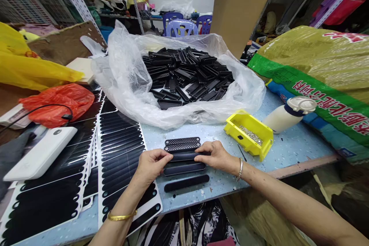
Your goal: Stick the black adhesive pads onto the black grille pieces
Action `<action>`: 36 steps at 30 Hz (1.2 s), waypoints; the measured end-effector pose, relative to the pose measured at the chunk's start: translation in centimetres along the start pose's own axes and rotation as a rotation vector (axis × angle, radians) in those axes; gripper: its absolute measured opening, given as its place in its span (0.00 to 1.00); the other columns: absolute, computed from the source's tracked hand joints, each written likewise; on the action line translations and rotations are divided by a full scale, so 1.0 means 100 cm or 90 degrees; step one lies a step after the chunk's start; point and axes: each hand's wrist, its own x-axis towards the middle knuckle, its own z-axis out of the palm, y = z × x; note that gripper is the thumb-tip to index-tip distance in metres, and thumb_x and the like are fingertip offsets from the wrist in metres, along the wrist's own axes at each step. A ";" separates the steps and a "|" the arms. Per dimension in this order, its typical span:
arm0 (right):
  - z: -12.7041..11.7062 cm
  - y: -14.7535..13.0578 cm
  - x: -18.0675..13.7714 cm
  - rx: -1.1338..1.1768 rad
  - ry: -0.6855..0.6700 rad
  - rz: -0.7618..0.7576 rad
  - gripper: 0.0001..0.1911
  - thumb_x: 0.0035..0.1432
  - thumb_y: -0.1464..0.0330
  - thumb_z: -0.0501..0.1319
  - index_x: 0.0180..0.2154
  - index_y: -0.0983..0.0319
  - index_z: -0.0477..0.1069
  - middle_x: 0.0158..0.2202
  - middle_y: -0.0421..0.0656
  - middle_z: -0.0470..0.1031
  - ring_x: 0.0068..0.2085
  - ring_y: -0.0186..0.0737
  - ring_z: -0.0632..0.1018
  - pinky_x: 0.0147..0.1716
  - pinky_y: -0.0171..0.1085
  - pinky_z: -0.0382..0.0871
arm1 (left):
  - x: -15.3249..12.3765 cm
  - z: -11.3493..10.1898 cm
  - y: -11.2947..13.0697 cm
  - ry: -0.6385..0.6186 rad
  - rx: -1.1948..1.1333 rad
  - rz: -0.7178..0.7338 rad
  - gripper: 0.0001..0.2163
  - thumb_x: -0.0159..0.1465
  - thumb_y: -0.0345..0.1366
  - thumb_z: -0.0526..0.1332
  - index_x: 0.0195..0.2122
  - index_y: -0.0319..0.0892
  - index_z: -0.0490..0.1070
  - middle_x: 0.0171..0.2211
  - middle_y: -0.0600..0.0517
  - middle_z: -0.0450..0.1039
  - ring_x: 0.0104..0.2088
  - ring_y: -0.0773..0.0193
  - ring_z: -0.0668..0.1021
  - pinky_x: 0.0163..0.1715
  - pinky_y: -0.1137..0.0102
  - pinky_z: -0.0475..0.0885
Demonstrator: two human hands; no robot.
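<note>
Near the tabletop's [288, 150] front edge five black strips lie in a column. Three are smooth, matte and round-ended, and beyond them are two perforated strips [182, 140]. The left hand [152, 163] and right hand [216, 155], palms down and wrists angled inward, pinch opposite ends of the middle strip [184, 157], fingers closed on it. Farther right sits one yellow bin [249, 134], and behind is one clear bag [121, 77] of black parts.

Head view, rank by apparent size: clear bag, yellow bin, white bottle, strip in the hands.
1. clear bag
2. yellow bin and white bottle: look alike, not ranked
3. held strip, smallest though nearest the camera
</note>
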 end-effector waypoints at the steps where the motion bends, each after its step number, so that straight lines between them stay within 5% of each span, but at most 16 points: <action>1: 0.000 0.000 0.000 0.003 -0.003 0.015 0.10 0.51 0.66 0.69 0.37 0.61 0.81 0.31 0.43 0.80 0.32 0.39 0.79 0.34 0.36 0.71 | 0.000 0.000 0.000 -0.002 0.001 -0.001 0.12 0.51 0.44 0.66 0.24 0.39 0.76 0.09 0.59 0.62 0.11 0.71 0.65 0.11 0.78 0.58; 10: 0.003 -0.002 -0.003 -0.001 0.012 -0.010 0.07 0.55 0.66 0.65 0.36 0.60 0.81 0.32 0.43 0.81 0.34 0.40 0.79 0.36 0.36 0.71 | 0.000 0.000 0.002 -0.005 0.002 0.007 0.13 0.50 0.45 0.65 0.24 0.39 0.75 0.08 0.59 0.61 0.11 0.71 0.64 0.11 0.77 0.58; 16: -0.013 0.004 -0.014 -0.004 0.104 0.064 0.08 0.53 0.64 0.66 0.34 0.63 0.79 0.29 0.43 0.81 0.28 0.38 0.77 0.26 0.34 0.69 | -0.001 0.000 0.002 0.001 0.057 0.039 0.14 0.52 0.47 0.63 0.25 0.40 0.77 0.11 0.58 0.64 0.12 0.69 0.66 0.14 0.75 0.59; 23: -0.030 0.014 -0.047 -0.178 0.186 -0.004 0.09 0.58 0.68 0.59 0.30 0.63 0.77 0.25 0.43 0.77 0.26 0.37 0.76 0.26 0.34 0.68 | -0.020 -0.008 0.015 0.156 0.356 0.322 0.11 0.60 0.42 0.60 0.34 0.42 0.79 0.21 0.54 0.75 0.21 0.65 0.74 0.25 0.71 0.66; 27: -0.052 0.025 -0.076 -0.395 0.277 0.012 0.14 0.63 0.66 0.56 0.28 0.64 0.75 0.25 0.45 0.76 0.26 0.40 0.77 0.27 0.36 0.66 | -0.026 0.007 0.032 0.106 0.382 0.549 0.08 0.63 0.35 0.58 0.33 0.42 0.76 0.28 0.50 0.77 0.29 0.63 0.77 0.32 0.70 0.69; 32: -0.060 0.033 -0.094 -0.593 0.133 0.177 0.14 0.61 0.63 0.58 0.28 0.64 0.73 0.27 0.48 0.76 0.27 0.44 0.77 0.24 0.37 0.62 | -0.015 0.042 0.044 0.010 0.477 0.558 0.05 0.60 0.29 0.60 0.28 0.40 0.74 0.28 0.48 0.75 0.31 0.58 0.75 0.33 0.66 0.69; 36: -0.052 0.038 -0.090 -0.627 0.102 0.234 0.11 0.60 0.72 0.56 0.26 0.65 0.74 0.28 0.49 0.76 0.27 0.43 0.76 0.24 0.37 0.60 | -0.009 0.055 0.045 0.012 0.590 0.530 0.04 0.58 0.31 0.63 0.26 0.41 0.72 0.27 0.48 0.73 0.32 0.55 0.73 0.34 0.62 0.67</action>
